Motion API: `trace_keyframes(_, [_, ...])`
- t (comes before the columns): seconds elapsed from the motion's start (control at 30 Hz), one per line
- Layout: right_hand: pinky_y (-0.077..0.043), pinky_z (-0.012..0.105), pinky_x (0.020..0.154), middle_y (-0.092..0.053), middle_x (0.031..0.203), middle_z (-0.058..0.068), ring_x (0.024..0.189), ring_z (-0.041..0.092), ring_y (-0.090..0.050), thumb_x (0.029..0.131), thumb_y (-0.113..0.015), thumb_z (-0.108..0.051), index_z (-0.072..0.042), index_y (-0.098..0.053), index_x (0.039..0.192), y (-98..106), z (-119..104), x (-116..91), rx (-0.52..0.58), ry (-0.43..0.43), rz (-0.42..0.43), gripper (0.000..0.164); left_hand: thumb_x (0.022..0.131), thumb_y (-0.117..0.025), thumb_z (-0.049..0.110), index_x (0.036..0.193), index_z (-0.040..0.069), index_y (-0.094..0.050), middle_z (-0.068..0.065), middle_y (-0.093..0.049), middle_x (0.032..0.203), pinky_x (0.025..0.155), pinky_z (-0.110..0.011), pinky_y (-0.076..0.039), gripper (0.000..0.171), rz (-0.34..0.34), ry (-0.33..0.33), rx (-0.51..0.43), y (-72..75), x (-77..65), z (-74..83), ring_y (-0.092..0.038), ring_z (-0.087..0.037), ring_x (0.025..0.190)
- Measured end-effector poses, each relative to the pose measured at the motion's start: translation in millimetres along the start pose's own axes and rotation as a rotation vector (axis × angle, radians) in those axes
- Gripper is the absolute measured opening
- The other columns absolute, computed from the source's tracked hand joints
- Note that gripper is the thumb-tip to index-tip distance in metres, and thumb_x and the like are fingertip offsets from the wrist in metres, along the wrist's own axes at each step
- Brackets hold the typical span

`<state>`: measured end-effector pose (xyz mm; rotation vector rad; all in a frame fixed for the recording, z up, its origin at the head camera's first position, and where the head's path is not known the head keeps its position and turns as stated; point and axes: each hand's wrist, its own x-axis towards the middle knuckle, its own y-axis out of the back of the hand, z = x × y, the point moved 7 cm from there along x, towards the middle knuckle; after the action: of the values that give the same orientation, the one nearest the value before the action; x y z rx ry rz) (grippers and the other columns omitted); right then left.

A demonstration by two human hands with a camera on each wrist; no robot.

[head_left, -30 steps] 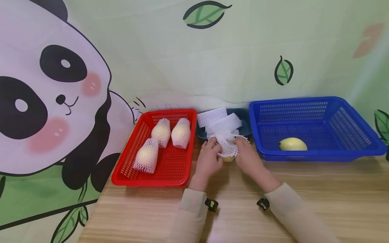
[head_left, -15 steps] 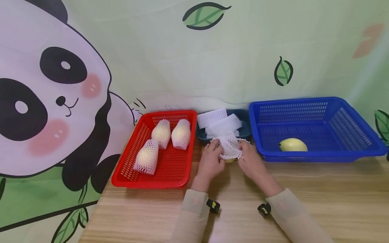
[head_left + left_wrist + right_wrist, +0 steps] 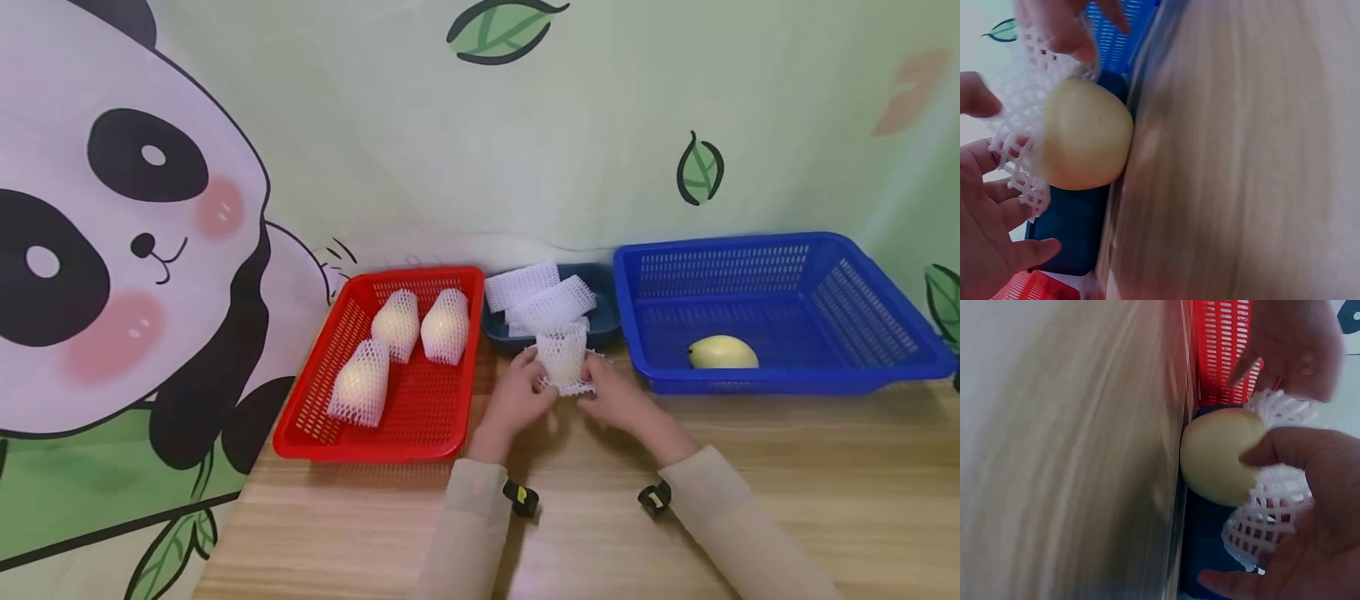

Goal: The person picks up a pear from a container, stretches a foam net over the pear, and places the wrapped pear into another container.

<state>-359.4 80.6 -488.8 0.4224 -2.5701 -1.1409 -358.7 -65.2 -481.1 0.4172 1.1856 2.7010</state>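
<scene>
A white foam net sleeve (image 3: 562, 346) stands around a pale yellow fruit (image 3: 1088, 134) in front of the dark teal tray. The fruit's smooth rounded end shows bare in both wrist views, below the sleeve's spread rim. My left hand (image 3: 517, 392) holds the left side of the rim, fingers hooked into the netting. On the right side, my right hand (image 3: 618, 396) grips the rim, its thumb near the fruit and fingers behind the mesh. Several flat foam sleeves (image 3: 551, 304) lie in the teal tray (image 3: 606, 308).
On the left, a red basket (image 3: 427, 417) contains three sleeved fruits (image 3: 360, 383). A blue basket (image 3: 712, 321) at the right has one bare yellow fruit (image 3: 723, 353) in it. All stand on a wooden table (image 3: 585, 533) against a panda-printed backdrop (image 3: 585, 125).
The sleeve, crumpled and leaning back before, now stands upright around the fruit. Its rim has come down toward me, hiding the fruit's end in the head view. Both hands stay at its sides.
</scene>
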Motion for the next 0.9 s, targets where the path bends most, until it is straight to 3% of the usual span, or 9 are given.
trace_keyframes(0.13, [-0.048, 0.04, 0.077, -0.058, 0.098, 0.017, 0.083, 0.027, -0.053, 0.08, -0.074, -0.007, 0.002, -0.047, 0.108, -0.2, 2.9, 3.6, 0.055, -0.031, -0.082, 0.04, 0.089, -0.057, 0.017, 0.075, -0.004, -0.065, -0.027, -0.057, 0.145, 0.109, -0.051, -0.051, 0.026, 0.051, 0.043, -0.12, 8.0, 5.4, -1.2, -0.056, -0.04, 0.137])
trace_keyframes(0.23, [-0.05, 0.043, 0.081, -0.06, 0.1, 0.023, 0.086, 0.03, -0.057, 0.081, -0.072, -0.012, 0.002, -0.043, 0.111, -0.1, 2.9, 1.8, 0.1, -0.042, -0.108, 0.044, 0.09, -0.059, 0.014, 0.074, -0.003, -0.066, -0.027, -0.06, 0.142, 0.112, -0.052, -0.049, 0.025, 0.061, 0.053, -0.144, 9.2, 7.2, -3.3, -0.057, -0.04, 0.136])
trace_keyframes(0.4, [-0.045, 0.053, 0.105, -0.055, 0.122, 0.03, 0.115, 0.04, -0.055, 0.093, -0.06, -0.024, 0.002, -0.037, 0.119, -1.0, 7.1, -2.4, 0.241, -0.105, -0.114, 0.043, 0.083, -0.065, 0.005, 0.092, -0.003, -0.062, -0.025, -0.065, 0.136, 0.103, -0.044, -0.054, 0.012, 0.046, 0.041, -0.128, 5.7, 7.1, -8.1, -0.062, -0.037, 0.128])
trace_keyframes(0.5, [-0.04, 0.056, 0.112, -0.05, 0.128, 0.033, 0.127, 0.045, -0.05, 0.095, -0.056, -0.019, 0.005, -0.035, 0.122, -0.1, 9.7, -1.8, 0.305, -0.12, -0.082, 0.041, 0.083, -0.069, 0.005, 0.116, 0.0, -0.056, -0.022, -0.066, 0.134, 0.098, -0.04, -0.055, 0.036, 0.014, 0.101, -0.145, 1.0, 6.2, -15.1, -0.064, -0.033, 0.116])
trace_keyframes(0.63, [-0.039, 0.06, 0.116, -0.049, 0.137, 0.043, 0.135, 0.053, -0.049, 0.091, -0.062, -0.006, 0.013, -0.033, 0.128, -1.2, 12.6, 2.3, 0.311, -0.099, -0.039, 0.051, 0.082, -0.074, 0.01, 0.143, 0.003, -0.046, -0.019, -0.06, 0.141, 0.112, -0.045, -0.05, 0.068, -0.036, 0.16, -0.16, -4.5, 5.5, -21.0, -0.06, -0.031, 0.117])
trace_keyframes(0.77, [-0.038, 0.061, 0.117, -0.046, 0.145, 0.043, 0.137, 0.054, -0.047, 0.09, -0.071, -0.007, 0.018, -0.029, 0.142, -5.7, 14.6, 8.5, 0.238, -0.082, -0.068, 0.071, 0.08, -0.076, 0.013, 0.149, 0.004, -0.043, -0.017, -0.056, 0.148, 0.117, -0.049, -0.046, 0.077, -0.063, 0.169, -0.152, -5.5, 6.2, -21.7, -0.058, -0.032, 0.124])
trace_keyframes(0.9, [-0.038, 0.061, 0.117, -0.045, 0.147, 0.041, 0.139, 0.052, -0.047, 0.087, -0.077, -0.012, 0.018, -0.026, 0.146, -5.4, 14.0, 14.0, 0.198, -0.089, -0.081, 0.084, 0.08, -0.079, 0.015, 0.149, 0.002, -0.045, -0.018, -0.056, 0.148, 0.117, -0.051, -0.045, 0.078, -0.064, 0.175, -0.158, -3.0, 9.2, -20.7, -0.058, -0.033, 0.126])
